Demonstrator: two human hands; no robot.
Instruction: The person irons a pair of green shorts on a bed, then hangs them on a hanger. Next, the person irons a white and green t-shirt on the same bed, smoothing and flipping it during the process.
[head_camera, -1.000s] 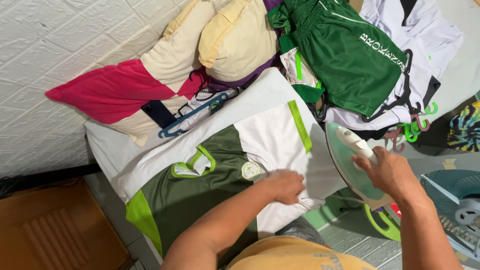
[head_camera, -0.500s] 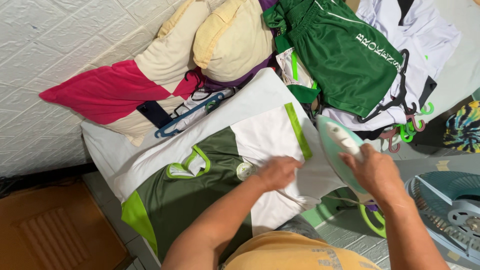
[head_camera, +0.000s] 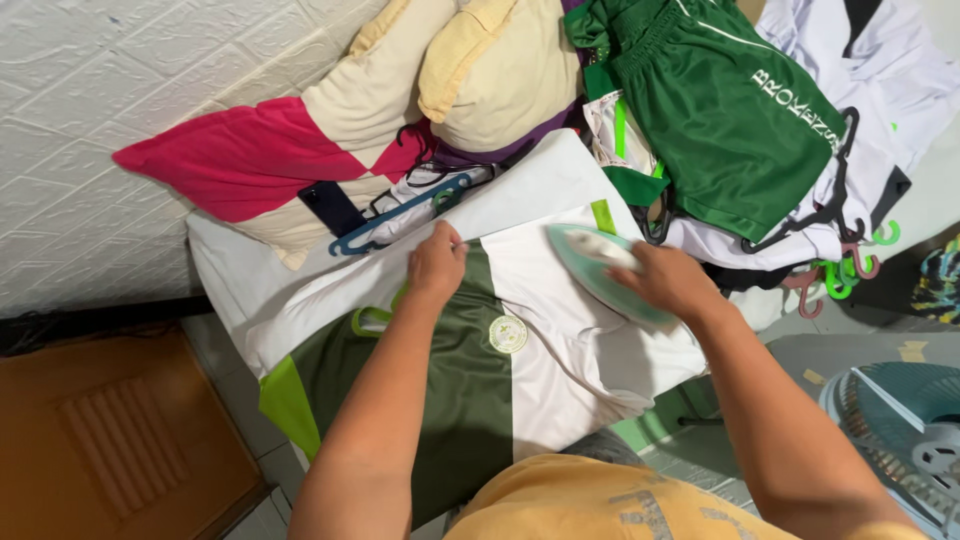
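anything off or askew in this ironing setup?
The dark phone and a blue hanger lie at the far edge of the white ironing pad, close to the jersey that the right hand irons with the iron. Left hand pins the collar.

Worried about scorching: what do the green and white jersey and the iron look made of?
The green and white jersey looks like smooth synthetic sports knit, with a slight sheen and soft drape. The pale green iron under the right hand appears to be glossy moulded plastic; its soleplate is hidden.
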